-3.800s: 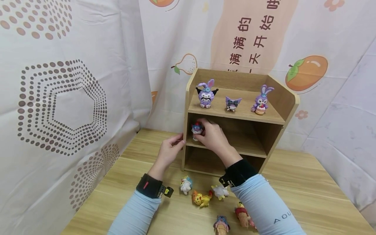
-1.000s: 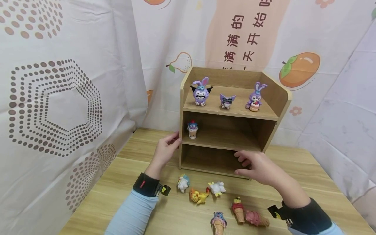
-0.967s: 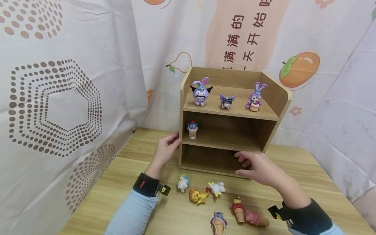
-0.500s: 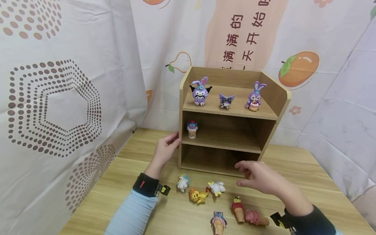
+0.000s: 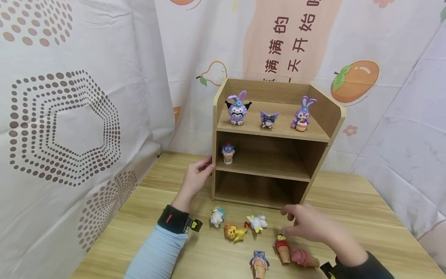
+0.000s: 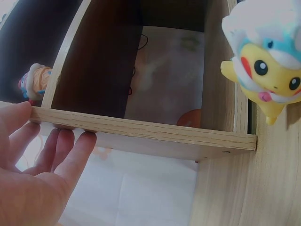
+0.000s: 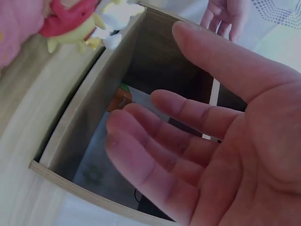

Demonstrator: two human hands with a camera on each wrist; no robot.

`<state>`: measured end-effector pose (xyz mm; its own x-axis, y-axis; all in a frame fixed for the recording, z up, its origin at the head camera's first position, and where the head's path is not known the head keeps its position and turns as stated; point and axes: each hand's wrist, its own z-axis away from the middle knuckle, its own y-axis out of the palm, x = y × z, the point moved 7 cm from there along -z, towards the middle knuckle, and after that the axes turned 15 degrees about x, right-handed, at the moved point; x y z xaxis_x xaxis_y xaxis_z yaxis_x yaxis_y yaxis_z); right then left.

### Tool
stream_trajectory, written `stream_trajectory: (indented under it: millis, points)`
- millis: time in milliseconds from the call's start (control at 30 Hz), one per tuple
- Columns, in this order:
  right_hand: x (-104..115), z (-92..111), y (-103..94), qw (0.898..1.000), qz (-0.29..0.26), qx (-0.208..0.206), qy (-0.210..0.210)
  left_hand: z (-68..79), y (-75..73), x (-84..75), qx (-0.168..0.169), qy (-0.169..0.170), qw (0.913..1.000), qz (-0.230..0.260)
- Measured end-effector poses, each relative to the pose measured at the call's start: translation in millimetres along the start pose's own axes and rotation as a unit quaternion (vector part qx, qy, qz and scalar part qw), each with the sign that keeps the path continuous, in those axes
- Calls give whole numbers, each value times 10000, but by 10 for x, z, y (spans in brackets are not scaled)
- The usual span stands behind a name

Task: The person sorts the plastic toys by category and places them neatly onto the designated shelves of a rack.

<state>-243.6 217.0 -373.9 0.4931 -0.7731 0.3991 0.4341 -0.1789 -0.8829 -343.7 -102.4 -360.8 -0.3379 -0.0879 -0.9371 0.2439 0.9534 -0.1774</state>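
My left hand [image 5: 196, 176] touches the left side panel of the wooden shelf unit [image 5: 263, 174]. Its thumb lies at the panel's front edge, the straight fingers against the outer side. My right hand [image 5: 308, 223] hovers, fingers loosely bent and holding nothing, just above the red-topped ice-cream-cone figurine [image 5: 282, 250]. Close by lie a pink cone figurine [image 5: 304, 258], a blue-and-pink cone figurine [image 5: 259, 265] and a white figurine [image 5: 258, 223]. A blue-headed figurine [image 5: 228, 154] with a red top stands at the left of the middle shelf.
Three purple figurines stand on the top shelf: one with black horns [image 5: 237, 109], a small one with a bow [image 5: 268, 119] and a rabbit with a cake [image 5: 302, 115]. An orange-yellow figurine [image 5: 235, 232] and a white-and-blue one [image 5: 217, 217] lie before the unit.
My right hand has let go of the blue-headed figurine on the middle shelf, drawn back right, and come down toward the table figurines. The left hand has stayed at the side panel.
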Motion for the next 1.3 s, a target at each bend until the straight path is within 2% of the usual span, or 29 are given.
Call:
stream_trajectory:
  millis: [100,333,600,833,1167,1300]
  points:
    - [-11,-4,66,9999,39,106,92,-31,-15,90,-57,46,10000,-27]
    - [-23,-56,230,9990,101,337,261,-25,-29,110,-111,113,9999,-24]
    - [25,-123,363,9983,304,495,19,-23,-46,130,-159,92,9998,-62]
    - [18,-160,467,9976,302,629,7,-26,-37,116,-116,124,9998,-93]
    - [51,-183,506,9973,222,699,0,-1,-17,69,-69,51,10000,-8]
    - [51,-177,491,9976,227,657,26,-23,-30,103,-105,147,9998,-43]
